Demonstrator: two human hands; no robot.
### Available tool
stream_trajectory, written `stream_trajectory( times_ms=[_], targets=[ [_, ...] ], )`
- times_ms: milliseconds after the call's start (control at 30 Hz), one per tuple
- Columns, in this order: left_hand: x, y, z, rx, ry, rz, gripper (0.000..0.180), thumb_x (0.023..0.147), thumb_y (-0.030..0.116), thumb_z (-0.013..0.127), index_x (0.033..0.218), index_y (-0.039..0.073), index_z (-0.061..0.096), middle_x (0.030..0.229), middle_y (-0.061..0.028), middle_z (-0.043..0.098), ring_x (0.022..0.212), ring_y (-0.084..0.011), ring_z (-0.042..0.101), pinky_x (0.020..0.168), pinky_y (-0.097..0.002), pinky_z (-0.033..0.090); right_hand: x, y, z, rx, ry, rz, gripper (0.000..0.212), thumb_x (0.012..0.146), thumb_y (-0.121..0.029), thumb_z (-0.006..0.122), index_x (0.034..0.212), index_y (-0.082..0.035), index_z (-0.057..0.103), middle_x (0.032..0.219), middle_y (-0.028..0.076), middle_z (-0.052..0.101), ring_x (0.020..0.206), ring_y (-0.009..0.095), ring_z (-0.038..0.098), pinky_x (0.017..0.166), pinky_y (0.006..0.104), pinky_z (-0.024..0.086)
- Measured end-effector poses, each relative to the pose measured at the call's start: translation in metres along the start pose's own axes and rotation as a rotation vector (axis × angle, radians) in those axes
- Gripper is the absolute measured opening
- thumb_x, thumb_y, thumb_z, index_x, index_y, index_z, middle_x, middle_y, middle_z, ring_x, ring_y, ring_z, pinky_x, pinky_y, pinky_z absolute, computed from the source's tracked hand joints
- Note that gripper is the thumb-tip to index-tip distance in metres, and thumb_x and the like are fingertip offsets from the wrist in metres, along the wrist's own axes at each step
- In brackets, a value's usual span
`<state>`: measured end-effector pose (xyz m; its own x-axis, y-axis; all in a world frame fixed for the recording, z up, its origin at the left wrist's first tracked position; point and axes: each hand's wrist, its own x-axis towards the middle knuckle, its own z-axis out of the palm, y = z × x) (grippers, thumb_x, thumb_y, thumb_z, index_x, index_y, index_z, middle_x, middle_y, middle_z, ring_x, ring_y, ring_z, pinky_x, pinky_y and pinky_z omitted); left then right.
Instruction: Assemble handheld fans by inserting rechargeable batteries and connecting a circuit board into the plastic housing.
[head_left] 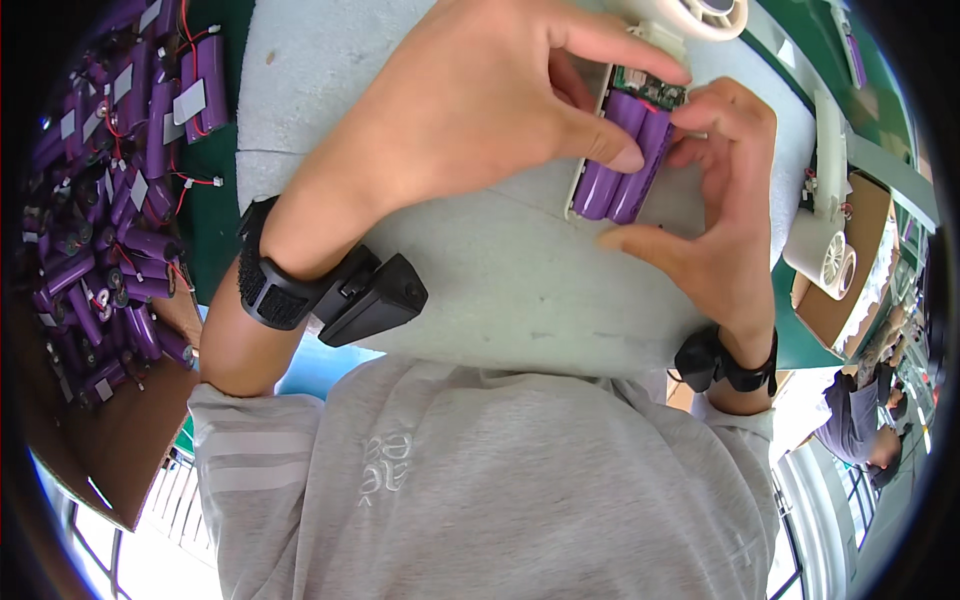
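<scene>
A white handheld-fan housing (573, 200) lies open-sided on the pale foam pad, its round head (705, 16) at the far end. Two purple battery cells (625, 165) fill its handle side by side, with a green circuit board (648, 86) beyond them. My left hand (490, 110) reaches across from the left, thumb pressed on the cells and index finger over the board end. From the right, my right hand (735, 190) closes around the same handle, its curled fingers at the board's side and its thumb by the cells' near end.
The foam pad (480, 270) sits on a green table. On the left, a cardboard box (130, 450) holds many purple battery packs (110, 240) with red and black wires. Another white fan (825, 240) and an open carton (870, 250) are at right. A person (855, 420) is farther off.
</scene>
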<state>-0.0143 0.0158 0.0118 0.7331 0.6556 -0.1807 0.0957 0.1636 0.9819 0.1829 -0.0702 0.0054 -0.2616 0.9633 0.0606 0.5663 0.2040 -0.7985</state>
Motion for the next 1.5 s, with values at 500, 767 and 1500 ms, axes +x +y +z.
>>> stream_trajectory(
  times_ms=[500, 767, 1500],
  targets=[
    [-0.002, -0.018, 0.006, 0.115, 0.17, 0.164, 0.045, 0.063, 0.003, 0.081, 0.107, 0.01, 0.072, 0.086, -0.0121, 0.072, 0.07, -0.0164, 0.069, 0.068, -0.0279, 0.055, -0.005, -0.005, 0.001, -0.053, 0.068, -0.096, 0.072, 0.055, -0.003, 0.088, 0.12, -0.006, 0.057, 0.12, 0.011, 0.043, 0.104, 0.025, 0.056, 0.083, 0.0346, 0.052],
    [-0.003, -0.013, 0.003, 0.147, 0.124, 0.203, 0.045, 0.063, 0.003, 0.081, 0.107, 0.008, 0.071, 0.095, -0.013, 0.071, 0.076, -0.0207, 0.07, 0.072, -0.0302, 0.055, -0.011, -0.024, 0.004, -0.211, 0.016, -0.116, 0.072, 0.055, -0.004, 0.088, 0.12, -0.001, 0.058, 0.124, 0.012, 0.045, 0.102, 0.027, 0.059, 0.083, 0.0346, 0.053],
    [0.008, -0.017, 0.003, 0.212, 0.425, 0.401, 0.024, 0.083, 0.013, 0.07, 0.106, 0.007, 0.067, 0.077, -0.0109, 0.069, 0.066, -0.0231, 0.064, 0.067, -0.0342, 0.054, 0.244, 0.079, -0.068, -0.721, 0.389, 0.087, 0.09, 0.076, -0.043, 0.074, 0.144, -0.004, 0.03, 0.123, 0.03, 0.054, 0.109, 0.042, 0.058, 0.094, 0.046, 0.046]
  ],
)
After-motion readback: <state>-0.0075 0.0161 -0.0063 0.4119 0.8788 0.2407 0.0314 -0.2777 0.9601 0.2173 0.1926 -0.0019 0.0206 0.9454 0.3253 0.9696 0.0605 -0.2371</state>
